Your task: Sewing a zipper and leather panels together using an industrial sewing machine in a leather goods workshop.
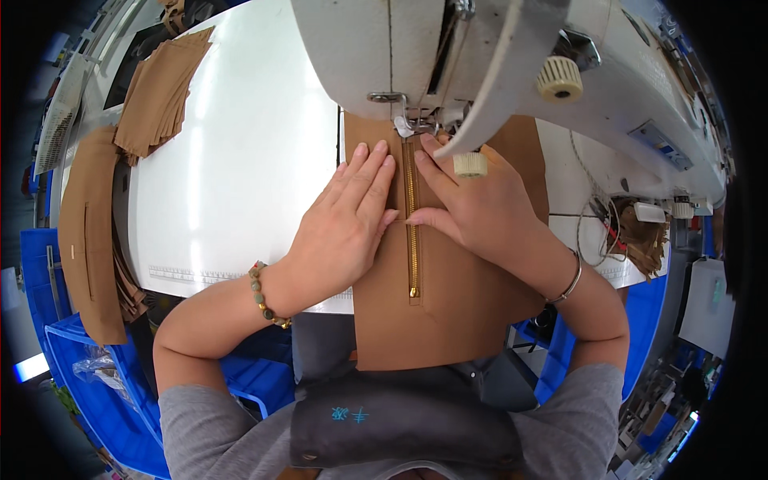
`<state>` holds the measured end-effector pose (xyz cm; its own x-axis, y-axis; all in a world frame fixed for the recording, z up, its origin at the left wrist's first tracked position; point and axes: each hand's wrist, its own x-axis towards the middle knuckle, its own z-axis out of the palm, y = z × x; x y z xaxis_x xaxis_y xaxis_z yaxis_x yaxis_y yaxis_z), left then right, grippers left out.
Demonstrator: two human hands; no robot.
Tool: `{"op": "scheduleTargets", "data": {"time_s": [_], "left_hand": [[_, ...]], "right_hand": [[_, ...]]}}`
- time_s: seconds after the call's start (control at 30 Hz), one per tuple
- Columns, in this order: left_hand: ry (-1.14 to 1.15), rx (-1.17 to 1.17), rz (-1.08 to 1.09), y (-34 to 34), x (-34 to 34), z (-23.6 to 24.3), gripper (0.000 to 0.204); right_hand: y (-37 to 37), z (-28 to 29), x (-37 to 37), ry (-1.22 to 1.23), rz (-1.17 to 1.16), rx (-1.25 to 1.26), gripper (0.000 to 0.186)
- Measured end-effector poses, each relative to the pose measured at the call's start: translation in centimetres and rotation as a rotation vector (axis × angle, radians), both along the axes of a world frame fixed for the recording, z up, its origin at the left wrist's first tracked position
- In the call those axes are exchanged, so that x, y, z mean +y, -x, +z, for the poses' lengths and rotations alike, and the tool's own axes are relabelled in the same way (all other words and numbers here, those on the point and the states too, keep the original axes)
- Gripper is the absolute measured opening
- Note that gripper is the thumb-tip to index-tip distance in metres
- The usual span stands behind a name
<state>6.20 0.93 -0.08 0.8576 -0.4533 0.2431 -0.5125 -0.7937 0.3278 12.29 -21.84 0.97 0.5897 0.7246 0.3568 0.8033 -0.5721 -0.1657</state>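
Observation:
A brown fabric panel [432, 336] lies under the presser foot [404, 126] of a white sewing machine [360, 48], with a gold-toned zipper [413, 256] set lengthwise in a slot in it. My left hand [336, 224] rests on the panel just left of the zipper, fingers stretched toward the foot and thumb near the zipper's edge. My right hand [484, 208] lies on the right side, fingers extended and apart, thumb touching beside the zipper, fingertips partly hidden behind the machine's curved guard.
The white tabletop [224, 176] holds a stack of brown pieces [160, 96] at back left and long slotted pieces [88, 208] over its left edge. Blue bins [104, 384] sit below. At right are cords, a small red-handled tool [612, 234] and brown scraps [644, 240].

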Motion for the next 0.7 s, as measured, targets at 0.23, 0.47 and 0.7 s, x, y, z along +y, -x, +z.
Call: {"op": "scheduleTargets", "data": {"time_s": [0.23,0.47,0.7], "left_hand": [[-0.173,-0.13,-0.045,-0.8,0.3,0.5,0.055],[-0.123,-0.198,-0.021,-1.3,0.5,0.4,0.048],[0.128,-0.12,-0.024,-1.6,1.2,0.5,0.042]], "right_hand": [[0.2,-1.0,0.3,-0.039,-0.02,-0.097,0.045],[-1.3,-1.1,0.4,-0.093,-0.014,-0.079,0.025],[-0.8,-0.2,-0.3,0.07,0.124,-0.06,0.037]]}}
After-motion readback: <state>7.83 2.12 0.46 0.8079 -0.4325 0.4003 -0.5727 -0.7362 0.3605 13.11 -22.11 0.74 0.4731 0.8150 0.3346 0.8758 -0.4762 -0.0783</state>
